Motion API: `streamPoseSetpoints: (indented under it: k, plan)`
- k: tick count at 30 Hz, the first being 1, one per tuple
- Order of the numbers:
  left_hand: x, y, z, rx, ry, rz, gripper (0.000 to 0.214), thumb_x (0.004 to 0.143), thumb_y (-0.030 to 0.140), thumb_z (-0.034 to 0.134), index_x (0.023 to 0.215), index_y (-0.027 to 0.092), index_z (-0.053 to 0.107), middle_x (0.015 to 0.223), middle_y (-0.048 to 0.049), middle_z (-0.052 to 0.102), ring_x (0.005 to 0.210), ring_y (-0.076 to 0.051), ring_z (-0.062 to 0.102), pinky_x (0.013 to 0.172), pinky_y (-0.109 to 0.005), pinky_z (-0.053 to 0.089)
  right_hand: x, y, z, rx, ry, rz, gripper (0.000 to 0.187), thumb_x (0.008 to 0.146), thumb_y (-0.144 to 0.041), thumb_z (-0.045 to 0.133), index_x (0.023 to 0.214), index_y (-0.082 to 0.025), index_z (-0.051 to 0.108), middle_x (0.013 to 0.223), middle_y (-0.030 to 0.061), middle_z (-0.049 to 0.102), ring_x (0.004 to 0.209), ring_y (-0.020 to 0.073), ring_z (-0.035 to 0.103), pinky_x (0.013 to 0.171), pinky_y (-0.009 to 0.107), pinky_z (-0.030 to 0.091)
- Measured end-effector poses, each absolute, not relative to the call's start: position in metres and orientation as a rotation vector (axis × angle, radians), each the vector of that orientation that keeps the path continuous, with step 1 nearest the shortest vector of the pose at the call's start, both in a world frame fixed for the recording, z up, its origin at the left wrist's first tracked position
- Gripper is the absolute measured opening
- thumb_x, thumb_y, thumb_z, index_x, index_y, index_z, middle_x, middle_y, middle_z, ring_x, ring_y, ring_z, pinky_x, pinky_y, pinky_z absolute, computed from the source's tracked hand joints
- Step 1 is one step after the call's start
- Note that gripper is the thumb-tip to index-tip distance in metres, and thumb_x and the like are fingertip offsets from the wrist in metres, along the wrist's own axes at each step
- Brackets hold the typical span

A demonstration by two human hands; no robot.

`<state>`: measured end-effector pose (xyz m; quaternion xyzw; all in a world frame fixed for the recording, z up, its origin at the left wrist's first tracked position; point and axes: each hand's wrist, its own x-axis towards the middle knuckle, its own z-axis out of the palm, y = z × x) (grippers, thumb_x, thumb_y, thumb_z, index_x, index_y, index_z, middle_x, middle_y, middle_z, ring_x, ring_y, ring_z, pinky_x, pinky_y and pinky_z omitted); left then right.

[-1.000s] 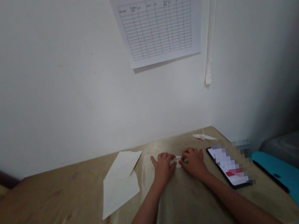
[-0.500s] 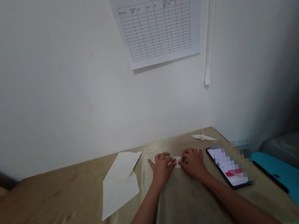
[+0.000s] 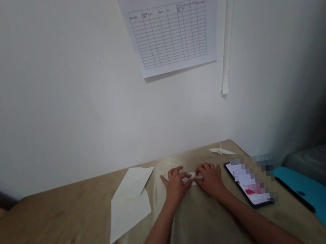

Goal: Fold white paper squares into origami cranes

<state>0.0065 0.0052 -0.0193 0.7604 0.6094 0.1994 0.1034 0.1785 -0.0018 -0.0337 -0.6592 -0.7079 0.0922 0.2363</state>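
A broad stretch of brown table (image 3: 59, 229) offers open passage left of the pale paper (image 3: 131, 213), as does the wedge between the left forearm (image 3: 154, 232) and right forearm (image 3: 247, 211), while the wall (image 3: 53, 94) closes off the far side. A slimmer lane runs between that paper and the left hand (image 3: 176, 183), and a narrow gap parts the right hand (image 3: 210, 178) from a phone (image 3: 247, 183), with a folded white piece (image 3: 221, 151) obstructing the far right corner. Fingers meeting at a small white paper (image 3: 192, 174) bar the way straight through the middle.
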Motion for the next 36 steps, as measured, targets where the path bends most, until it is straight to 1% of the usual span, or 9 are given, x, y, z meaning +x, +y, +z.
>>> streamPoseSetpoints:
  k: [4,8,14,20,24,26,29,31,36]
  plan:
    - [0.006,0.008,-0.020,2.231,1.799,0.536,0.017,0.085,0.041,0.072,0.101,0.042,0.075,0.147,0.0041,0.053,0.139,-0.032,0.037,0.110,-0.080,0.008,0.180,0.000,-0.034,-1.813,-1.949,0.303,0.014,0.089,-0.035,0.060,0.101,-0.029,0.067,0.119,0.0050,0.061,0.125,0.0287,0.045,0.114,0.064,0.010]
    - [0.002,0.011,-0.021,2.209,1.797,0.489,0.019,0.086,0.040,0.070,0.104,0.045,0.073,0.151,0.0063,0.049,0.144,-0.033,0.032,0.109,-0.081,0.008,0.183,0.001,-0.033,-1.808,-1.972,0.353,0.015,0.089,-0.030,0.060,0.102,-0.032,0.067,0.121,0.0036,0.060,0.127,0.0281,0.044,0.114,0.065,0.009]
    - [-0.005,0.013,-0.019,2.173,1.771,0.390,0.027,0.087,0.038,0.068,0.111,0.051,0.071,0.157,0.0075,0.040,0.150,-0.035,0.022,0.108,-0.082,0.003,0.188,0.004,-0.035,-1.793,-2.009,0.425,0.027,0.087,-0.020,0.057,0.107,-0.035,0.068,0.126,0.0022,0.058,0.130,0.0279,0.042,0.115,0.066,0.008]
    - [-0.008,0.014,-0.017,2.182,1.744,0.330,0.031,0.088,0.039,0.066,0.116,0.053,0.069,0.160,0.0058,0.036,0.152,-0.036,0.018,0.109,-0.081,0.001,0.190,0.004,-0.034,-1.772,-2.022,0.444,0.036,0.086,-0.014,0.052,0.110,-0.037,0.067,0.128,0.0013,0.057,0.132,0.0269,0.040,0.114,0.069,0.006]
    - [-0.008,0.013,-0.018,2.182,1.756,0.309,0.031,0.089,0.040,0.064,0.117,0.053,0.068,0.160,0.0042,0.036,0.152,-0.037,0.018,0.109,-0.080,0.000,0.191,0.003,-0.033,-1.773,-2.073,0.439,0.043,0.086,-0.011,0.050,0.115,-0.039,0.066,0.129,0.0012,0.057,0.132,0.0264,0.039,0.115,0.068,0.006]
    - [-0.008,0.012,-0.018,2.200,1.753,0.314,0.031,0.090,0.042,0.063,0.118,0.053,0.067,0.160,0.0040,0.038,0.152,-0.036,0.018,0.110,-0.079,-0.001,0.193,0.003,-0.034,-1.769,-2.110,0.413,0.050,0.086,-0.010,0.048,0.121,-0.041,0.064,0.131,0.0020,0.056,0.133,0.0267,0.039,0.115,0.067,0.007]
    - [-0.009,0.011,-0.017,2.222,1.732,0.315,0.031,0.089,0.042,0.064,0.118,0.054,0.067,0.160,0.0035,0.038,0.152,-0.036,0.019,0.110,-0.079,-0.001,0.194,0.002,-0.034,-1.769,-2.141,0.389,0.056,0.085,-0.008,0.046,0.125,-0.043,0.062,0.132,0.0023,0.055,0.132,0.0261,0.039,0.115,0.065,0.006]
    - [-0.008,0.013,-0.017,2.231,1.721,0.316,0.030,0.090,0.041,0.062,0.118,0.053,0.068,0.160,0.0032,0.037,0.152,-0.035,0.019,0.111,-0.078,-0.001,0.194,0.001,-0.032,-1.776,-2.119,0.367,0.057,0.085,-0.007,0.045,0.126,-0.043,0.063,0.131,0.0033,0.056,0.131,0.0261,0.039,0.116,0.063,0.007]
    - [-0.007,0.015,-0.019,2.170,1.798,0.308,0.030,0.089,0.039,0.064,0.116,0.050,0.070,0.161,0.0025,0.035,0.152,-0.036,0.020,0.111,-0.078,0.002,0.193,-0.003,-0.025,-1.730,-2.102,0.411,0.056,0.081,-0.004,0.047,0.121,-0.037,0.067,0.128,0.0046,0.057,0.128,0.0246,0.041,0.117,0.055,0.009]
